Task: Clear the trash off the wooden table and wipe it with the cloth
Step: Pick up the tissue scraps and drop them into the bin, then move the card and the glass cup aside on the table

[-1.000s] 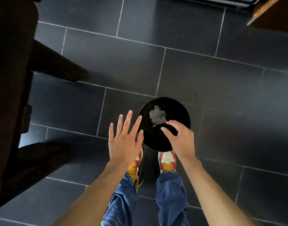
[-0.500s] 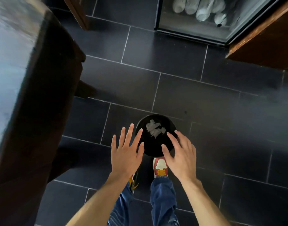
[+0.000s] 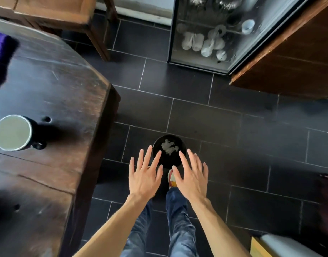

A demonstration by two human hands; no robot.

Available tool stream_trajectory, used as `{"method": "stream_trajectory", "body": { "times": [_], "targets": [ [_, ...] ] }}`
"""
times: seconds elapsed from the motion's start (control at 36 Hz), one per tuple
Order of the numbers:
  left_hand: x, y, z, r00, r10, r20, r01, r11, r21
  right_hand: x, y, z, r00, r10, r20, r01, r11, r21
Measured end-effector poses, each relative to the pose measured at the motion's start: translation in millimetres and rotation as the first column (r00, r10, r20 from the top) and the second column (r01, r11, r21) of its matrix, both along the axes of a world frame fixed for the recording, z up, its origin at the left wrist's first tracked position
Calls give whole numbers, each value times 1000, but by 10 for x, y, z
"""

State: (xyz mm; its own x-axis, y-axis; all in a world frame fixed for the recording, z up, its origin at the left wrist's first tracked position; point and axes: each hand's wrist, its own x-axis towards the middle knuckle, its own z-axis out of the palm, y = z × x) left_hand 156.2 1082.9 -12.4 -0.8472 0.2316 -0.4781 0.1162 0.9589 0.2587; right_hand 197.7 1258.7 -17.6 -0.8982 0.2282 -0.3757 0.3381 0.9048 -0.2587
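Trash (image 3: 169, 147) lies in the bin (image 3: 157, 143), both hands, left (image 3: 144, 179) and right (image 3: 193, 179), are empty with fingers spread; wiping the table (image 3: 66, 101) with the purple cloth (image 3: 0, 60) remains

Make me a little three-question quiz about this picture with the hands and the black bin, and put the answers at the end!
1. True or false: the left hand and the right hand are both open and hold nothing.
2. What lies inside the black bin on the floor? A) a spoon B) crumpled white paper C) a shoe
3. Fill in: on the wooden table, near the left edge of the view, stands a dark ____ with a pale inside.

Key:
1. True. All the fingers are spread and straight.
2. B.
3. mug. The purple cloth lies farther back on the same table.
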Motion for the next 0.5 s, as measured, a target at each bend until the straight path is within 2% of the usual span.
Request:
{"method": "stream_trajectory", "body": {
  "times": [0.22,0.5],
  "targets": [
    [40,-82,881,996,52,-78,-50,998,22,23,-64,915,1000,9,-27,-8,1000,30],
    [96,-279,1727,975,-6,-221,8,1000,12,95,39,1822,994,37,-105,-27,995,93]
  ]
}}
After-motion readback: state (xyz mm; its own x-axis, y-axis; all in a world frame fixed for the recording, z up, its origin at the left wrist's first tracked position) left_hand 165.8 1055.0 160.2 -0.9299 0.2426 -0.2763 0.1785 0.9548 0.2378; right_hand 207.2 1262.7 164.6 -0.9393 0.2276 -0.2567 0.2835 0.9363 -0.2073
